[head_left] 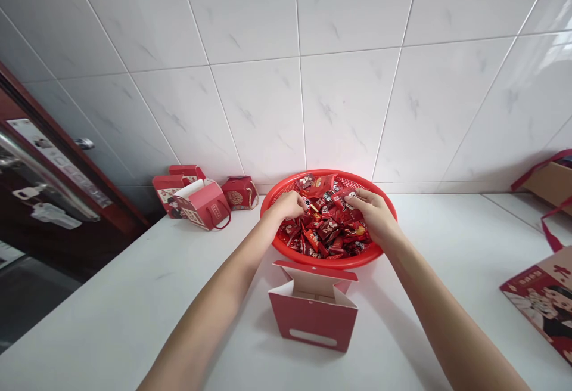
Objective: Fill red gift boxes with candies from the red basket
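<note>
A white marble-patterned worktop (134,313) ran along a wall of large pale marbled tiles (263,105), and a dark door with a long metal handle (44,182) stood at the left edge of the view, beyond the end of the worktop. Against the wall, left of centre, stood a small group of red gift boxes (201,204) with looped cords, and a flat printed red carton (547,301) lay at the right edge beside a brown cardboard box with red straps (547,179). A round red plastic basket (328,173) sat near the wall, heaped with red-wrapped sweets (330,230), and an open red gift box (313,316) stood on the worktop just in front of it, its flaps spread. Both forearms reached over that open box to the basket. The left hand (289,205) was at the basket's near left side, its fingers (304,203) curled down among the sweets, and the right hand (373,212) was opposite, its fingers (353,197) bent over the heap and touching it. Neither hand was fully open, but the fingertips were buried, so I could not tell whether they were grasping any sweets, and the individual wrappers were too small to read
</note>
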Demonstrator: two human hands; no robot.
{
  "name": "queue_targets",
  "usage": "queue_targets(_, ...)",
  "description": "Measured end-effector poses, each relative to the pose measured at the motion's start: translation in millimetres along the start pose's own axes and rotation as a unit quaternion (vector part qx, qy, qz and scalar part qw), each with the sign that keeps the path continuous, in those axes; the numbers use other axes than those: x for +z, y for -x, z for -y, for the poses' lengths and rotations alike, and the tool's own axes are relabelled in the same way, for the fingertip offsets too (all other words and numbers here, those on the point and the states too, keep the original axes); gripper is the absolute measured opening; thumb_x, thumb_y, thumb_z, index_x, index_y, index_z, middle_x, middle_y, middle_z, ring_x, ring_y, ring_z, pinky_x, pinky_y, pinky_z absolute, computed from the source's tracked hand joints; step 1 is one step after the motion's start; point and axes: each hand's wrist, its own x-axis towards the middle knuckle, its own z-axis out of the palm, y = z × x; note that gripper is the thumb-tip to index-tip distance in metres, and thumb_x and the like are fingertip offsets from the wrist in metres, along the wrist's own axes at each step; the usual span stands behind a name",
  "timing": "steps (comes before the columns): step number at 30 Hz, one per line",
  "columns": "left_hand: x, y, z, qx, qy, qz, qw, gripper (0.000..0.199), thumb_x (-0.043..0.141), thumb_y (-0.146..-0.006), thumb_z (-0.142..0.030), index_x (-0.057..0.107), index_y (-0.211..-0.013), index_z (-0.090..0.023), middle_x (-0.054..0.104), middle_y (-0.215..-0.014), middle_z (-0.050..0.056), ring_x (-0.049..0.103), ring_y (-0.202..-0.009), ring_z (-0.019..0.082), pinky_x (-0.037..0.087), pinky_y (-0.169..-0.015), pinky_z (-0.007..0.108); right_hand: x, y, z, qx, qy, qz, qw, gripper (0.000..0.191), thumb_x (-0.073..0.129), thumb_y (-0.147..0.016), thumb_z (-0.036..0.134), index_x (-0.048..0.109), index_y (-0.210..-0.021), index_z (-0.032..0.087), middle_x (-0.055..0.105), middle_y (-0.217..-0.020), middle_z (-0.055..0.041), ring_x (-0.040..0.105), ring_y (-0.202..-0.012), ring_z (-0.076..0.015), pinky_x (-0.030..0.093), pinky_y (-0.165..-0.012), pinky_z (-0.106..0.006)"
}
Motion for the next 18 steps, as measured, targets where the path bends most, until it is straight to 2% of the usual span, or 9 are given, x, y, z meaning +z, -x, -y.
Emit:
queue_targets(4, -0.5, 0, -3, 0.006, 0.057, -0.008, 0.998, 0.02, 0.072, -0.058, -0.002, 0.076, -0.06, -0.021, 0.073, -0.062, -0.002, 0.067, -0.065, 0.017, 0.048, -0.059, 0.025, 0, 0, 0, -0.006, 0.01, 0.01, 1.0, 0.03, 0.081, -0.063, 0.045, 0.067, -0.073, 0.02, 0.07, -0.077, -0.0021, 0.063, -0.074, -0.019, 0.049, -0.071, -0.032)
queue_targets(8, -2.3, 1, -7, 0.024, 0.124, -0.062, 0.99, 0.012, 0.075, -0.068, -0.015, 0.081, -0.076, -0.021, 0.08, -0.084, 0.003, 0.071, -0.081, 0.022, 0.053, -0.073, 0.03, -1, 0, -1, -0.001, 0.001, 0.012, 1.0, 0.029, 0.082, -0.064, 0.045, 0.069, -0.075, 0.021, 0.071, -0.077, -0.0029, 0.065, -0.077, -0.0215, 0.05, -0.071, -0.033)
queue_targets(11, -5.2, 3, -10, 0.031, 0.163, -0.087, 0.982, 0.014, 0.073, -0.07, -0.02, 0.082, -0.081, -0.021, 0.081, -0.092, 0.005, 0.071, -0.089, 0.024, 0.053, -0.079, 0.033, -1, -1, -2, -0.004, -0.007, 0.004, 1.0, 0.028, 0.082, -0.064, 0.043, 0.07, -0.076, 0.021, 0.073, -0.077, -0.0037, 0.066, -0.074, -0.0214, 0.051, -0.069, -0.033)
queue_targets(14, -6.7, 5, -11, 0.038, 0.187, -0.089, 0.978, 0.013, 0.071, -0.068, -0.022, 0.081, -0.076, -0.021, 0.081, -0.09, 0.006, 0.07, -0.089, 0.025, 0.052, -0.079, 0.034, -1, -1, -2, -0.009, -0.012, 0.002, 1.0, 0.027, 0.082, -0.063, 0.043, 0.07, -0.073, 0.021, 0.073, -0.076, -0.0034, 0.065, -0.071, -0.0206, 0.051, -0.068, -0.033)
queue_targets(18, -3.5, 5, -9, 0.057, 0.189, -0.082, 0.977, 0.009, 0.067, -0.063, -0.02, 0.076, -0.059, -0.021, 0.077, -0.075, 0.004, 0.068, -0.081, 0.024, 0.049, -0.073, 0.032, 0, 0, 0, -0.006, -0.019, -0.002, 1.0, 0.026, 0.082, -0.063, 0.042, 0.07, -0.072, 0.021, 0.071, -0.072, -0.0019, 0.063, -0.066, -0.0193, 0.049, -0.063, -0.032)
